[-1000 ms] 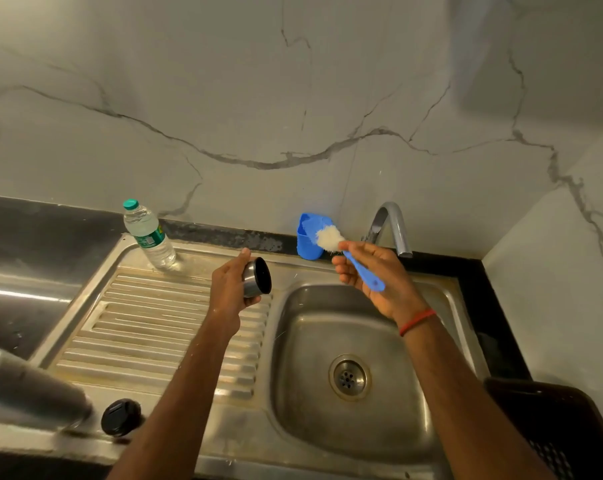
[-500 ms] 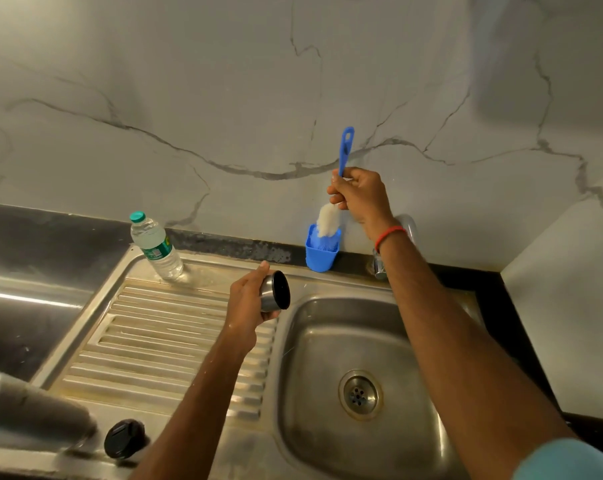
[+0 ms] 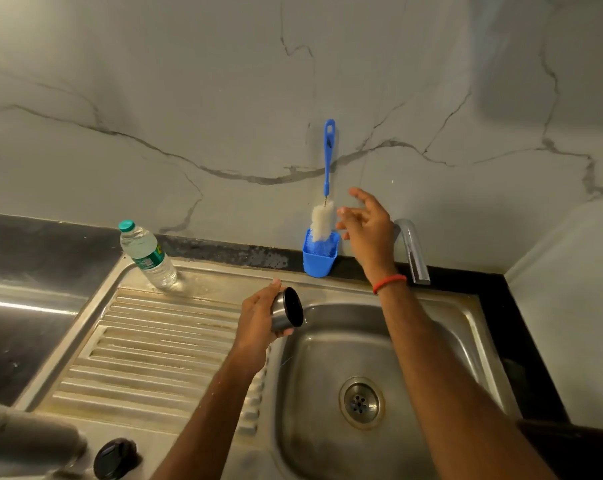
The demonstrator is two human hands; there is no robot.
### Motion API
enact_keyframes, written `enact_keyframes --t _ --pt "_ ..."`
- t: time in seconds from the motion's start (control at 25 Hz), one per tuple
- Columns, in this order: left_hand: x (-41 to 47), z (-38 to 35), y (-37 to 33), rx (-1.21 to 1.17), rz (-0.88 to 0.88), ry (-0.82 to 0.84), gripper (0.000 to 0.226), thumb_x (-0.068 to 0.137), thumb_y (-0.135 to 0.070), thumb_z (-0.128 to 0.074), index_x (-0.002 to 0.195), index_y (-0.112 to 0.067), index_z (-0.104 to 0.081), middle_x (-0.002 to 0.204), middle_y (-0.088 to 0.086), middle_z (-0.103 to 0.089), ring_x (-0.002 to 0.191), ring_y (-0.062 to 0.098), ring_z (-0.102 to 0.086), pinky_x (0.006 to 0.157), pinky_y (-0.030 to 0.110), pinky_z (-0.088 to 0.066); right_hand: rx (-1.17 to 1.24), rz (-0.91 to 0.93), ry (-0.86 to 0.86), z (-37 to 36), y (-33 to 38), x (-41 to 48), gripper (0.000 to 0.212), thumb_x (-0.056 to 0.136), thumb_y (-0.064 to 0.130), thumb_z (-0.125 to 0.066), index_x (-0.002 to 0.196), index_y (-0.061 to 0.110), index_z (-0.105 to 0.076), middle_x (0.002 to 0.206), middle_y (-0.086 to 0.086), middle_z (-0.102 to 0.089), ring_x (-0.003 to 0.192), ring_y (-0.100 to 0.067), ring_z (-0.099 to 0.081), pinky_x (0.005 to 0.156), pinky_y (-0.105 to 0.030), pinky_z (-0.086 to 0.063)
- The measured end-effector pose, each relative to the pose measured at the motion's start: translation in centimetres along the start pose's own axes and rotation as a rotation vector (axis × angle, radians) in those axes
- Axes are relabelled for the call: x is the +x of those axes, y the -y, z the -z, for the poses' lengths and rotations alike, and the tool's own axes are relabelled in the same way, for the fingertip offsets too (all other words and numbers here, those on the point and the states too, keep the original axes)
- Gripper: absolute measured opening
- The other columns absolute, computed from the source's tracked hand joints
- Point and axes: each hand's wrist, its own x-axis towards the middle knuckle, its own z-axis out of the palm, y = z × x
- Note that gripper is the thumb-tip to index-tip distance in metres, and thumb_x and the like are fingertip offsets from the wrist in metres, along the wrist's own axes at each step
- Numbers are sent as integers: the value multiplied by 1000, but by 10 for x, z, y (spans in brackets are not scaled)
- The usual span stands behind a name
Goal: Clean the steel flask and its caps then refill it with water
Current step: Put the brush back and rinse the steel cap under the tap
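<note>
My left hand [image 3: 258, 318] grips the steel cup cap [image 3: 288, 312], its dark opening turned right, over the left rim of the sink basin [image 3: 327, 358]. My right hand [image 3: 365, 225] hovers with fingers spread and empty, just right of the blue-handled bottle brush [image 3: 325, 202], which stands head-down in a blue holder [image 3: 319, 259] against the wall. The steel flask [image 3: 26, 441] lies blurred at the bottom left on the drainboard [image 3: 147, 348]. A black inner cap [image 3: 114, 459] sits beside it.
A plastic water bottle [image 3: 147, 254] with a green cap stands at the back of the drainboard. The steel tap [image 3: 412, 251] curves over the basin at the back right. A drain [image 3: 361, 403] sits in the basin floor. A black counter borders the sink.
My right hand set the brush upright into the blue holder, let go of it and moved slightly right. My left hand keeps holding the steel cap.
</note>
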Motion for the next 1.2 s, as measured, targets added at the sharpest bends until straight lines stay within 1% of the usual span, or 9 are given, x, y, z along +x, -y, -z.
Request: enact_keyframes --t 0.12,0.2,0.36,0.44,0.52,0.64,0.76,1.0,1.2 --pt "1 -8 8 -51 44 61 35 100 -43 -55 106 -9 -65 97 19 -71 90 38 -72 70 43 -62 -8 -38 132 10 -14 -53 17 94 12 -64 107 21 -71 86 -4 -75 65 -12 -70 64 -27 -55" --pt "0 -18 13 -39 44 135 39 103 -44 -51 110 -7 -63 99 20 -72 89 39 -73 66 39 -60 -68 -79 267 21 -23 -79 15 93 19 -68 107 25 -72 91 1 -75 75 -10 -70 76 -32 -59" --pt "-6 -42 18 -63 39 242 49 106 -45 -40 119 -5 -64 111 24 -71 82 23 -74 79 43 -59 -124 -140 581 38 -37 -121 55 82 44 -77 133 37 -58 126 18 -61 113 3 -58 94 -24 -51" --pt "-8 -56 21 -67 59 296 51 105 -47 -40 123 -5 -62 115 25 -70 93 28 -72 82 44 -60 -73 -157 545 44 -46 -132 67 79 38 -81 140 35 -51 132 16 -59 117 2 -57 96 -23 -51" --pt "-6 -67 28 10 68 334 53 103 -55 -41 127 -12 -60 117 19 -71 104 30 -72 87 48 -60 -49 -191 440 51 -53 -135 62 82 30 -80 138 33 -52 128 16 -61 114 2 -59 96 -24 -51" --pt "-3 -82 35 342 15 371 47 103 -57 -39 122 -19 -58 110 7 -72 96 19 -72 84 41 -61 -103 -221 340 70 -68 -133 63 78 24 -84 133 33 -55 128 17 -62 118 2 -56 101 -25 -48" --pt "8 -100 37 617 -67 340 38 102 -47 -50 114 -13 -61 107 10 -71 89 15 -65 73 32 -54 -232 -271 216 85 -94 -134 70 73 13 -85 132 34 -54 129 10 -60 120 -3 -55 103 -28 -48" --pt "53 -161 36 1000 -248 372 40 97 -56 -52 96 -20 -70 88 -1 -71 84 16 -68 84 40 -57 -329 -253 9 96 -120 -130 57 74 29 -85 124 31 -57 128 6 -47 119 -13 -53 103 -34 -48" --pt "85 -205 27 1244 -285 255 33 93 -51 -62 101 -18 -64 94 -1 -70 86 19 -69 82 37 -58 -258 -192 -38 102 -121 -117 62 76 26 -84 126 29 -49 129 10 -43 117 -6 -53 97 -25 -52"
